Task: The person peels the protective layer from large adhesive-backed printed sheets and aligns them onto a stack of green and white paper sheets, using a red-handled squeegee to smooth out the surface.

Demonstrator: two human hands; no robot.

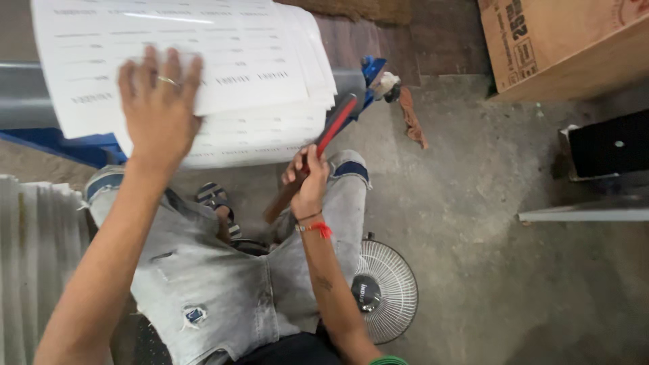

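Two hands, flat glossy sheets (203,74), red-handled tool (331,132)

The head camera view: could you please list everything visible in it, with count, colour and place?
Printed sheets: a stack, white, top left on a blue support.
Tool: one, red and black with a wooden handle, centre.
Fan: one, white grille, on the floor, lower centre.
Cardboard box: one, brown, top right.
Rag: one, brownish, on the floor.
Jeans: pale grey, lower left.
Left hand: flat on the sheets, ring on one finger.
Right hand: gripping the tool, red thread at the wrist.
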